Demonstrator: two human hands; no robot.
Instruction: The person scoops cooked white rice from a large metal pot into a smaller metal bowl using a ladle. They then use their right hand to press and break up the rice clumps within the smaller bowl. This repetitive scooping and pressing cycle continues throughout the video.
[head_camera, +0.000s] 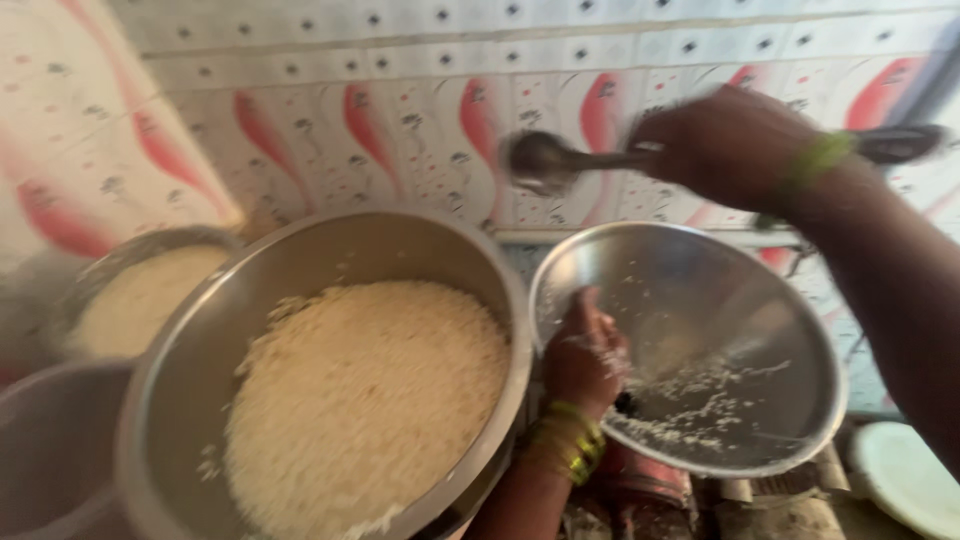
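Observation:
A large steel pot (200, 330) full of cooked white rice (360, 400) fills the lower middle. To its right a round steel lid or plate (760, 330) is tilted up, with rice grains stuck near its lower edge. My left hand (583, 355), with gold bangles at the wrist, grips the plate's left rim between the pot and the plate. My right hand (725, 145), with a green band at the wrist, is raised above the plate and holds a steel ladle (545, 160) with its bowl pointing left. The picture is blurred by motion.
A second pot with pale rice (140, 290) stands at the left behind the big one, and a grey vessel (50, 450) sits at the lower left. A tiled wall with red patterns (400, 110) runs behind. A white round thing (905, 475) lies at the lower right.

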